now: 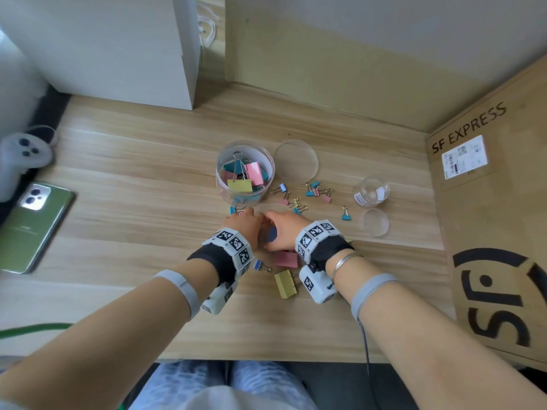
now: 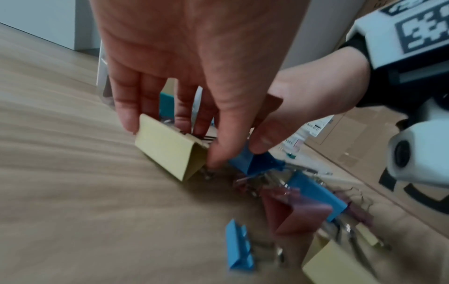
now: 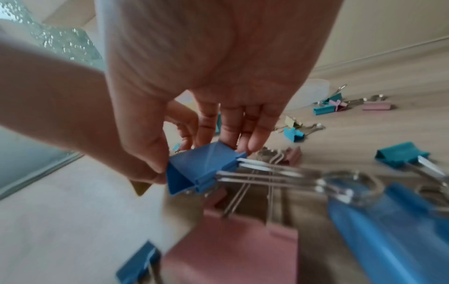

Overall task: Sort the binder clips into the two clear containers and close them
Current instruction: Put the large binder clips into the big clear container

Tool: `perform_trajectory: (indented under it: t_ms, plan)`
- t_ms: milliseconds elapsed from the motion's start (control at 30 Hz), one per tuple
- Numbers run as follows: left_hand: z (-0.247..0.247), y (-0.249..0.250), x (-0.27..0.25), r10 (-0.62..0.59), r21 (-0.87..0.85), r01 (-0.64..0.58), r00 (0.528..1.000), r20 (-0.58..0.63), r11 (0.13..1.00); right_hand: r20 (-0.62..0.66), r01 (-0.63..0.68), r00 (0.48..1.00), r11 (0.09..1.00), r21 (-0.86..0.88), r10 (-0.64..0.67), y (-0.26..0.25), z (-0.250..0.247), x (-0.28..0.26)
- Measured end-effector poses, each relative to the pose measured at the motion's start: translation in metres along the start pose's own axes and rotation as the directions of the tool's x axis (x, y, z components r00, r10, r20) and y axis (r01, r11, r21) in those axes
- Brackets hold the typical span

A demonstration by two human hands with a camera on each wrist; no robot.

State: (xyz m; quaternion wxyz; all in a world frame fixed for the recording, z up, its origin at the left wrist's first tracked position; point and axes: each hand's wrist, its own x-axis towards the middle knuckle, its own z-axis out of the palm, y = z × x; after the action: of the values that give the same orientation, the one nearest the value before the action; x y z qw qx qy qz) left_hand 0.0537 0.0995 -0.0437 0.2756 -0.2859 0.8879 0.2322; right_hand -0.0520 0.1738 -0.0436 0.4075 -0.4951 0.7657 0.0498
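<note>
Binder clips lie scattered on the desk [image 1: 118, 179]; several large ones already sit in the big clear container [image 1: 245, 170], beyond both hands. Left hand [image 2: 184, 63]: fingertips and thumb pinch a large yellow clip [image 2: 167, 148], long axis slanting across the palm, resting on the wood. Right hand [image 3: 213, 76], touching the left: thumb and fingers grasp a large blue clip [image 3: 204, 169], wire handles pointing back toward the wrist. The small container [image 1: 371, 191] stands open, well right. Judgement: the left hand is nearer the big container.
</note>
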Motion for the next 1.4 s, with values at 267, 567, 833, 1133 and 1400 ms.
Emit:
perform_trajectory:
  t_ms: [267,567,833,1133,1400]
  plan:
    - [-0.043,0.010,-0.003,0.077,0.010,-0.077,0.997,-0.026,0.997,-0.094,0.006,0.995,0.916,0.400,0.035,0.035,-0.053,-0.006]
    - [-0.117,0.008,0.003,0.079,0.018,-0.079,0.997,0.008,0.997,-0.255,0.079,0.965,0.857,0.509,0.062,0.036,-0.072,0.002]
    - [-0.130,-0.027,0.027,0.043,0.088,-0.027,0.982,-0.183,0.996,-0.302,0.082,0.951,0.879,0.470,0.073,0.040,-0.078,0.007]
    - [-0.100,-0.039,0.051,0.169,0.169,-0.133,0.960,-0.223,0.977,-0.449,0.217,0.893,0.860,0.461,0.016,0.015,-0.112,0.003]
    - [-0.109,-0.059,0.051,-0.059,-0.281,-0.099,0.863,-0.502,0.954,-0.491,0.251,0.871,0.847,0.468,0.013,-0.030,-0.124,0.035]
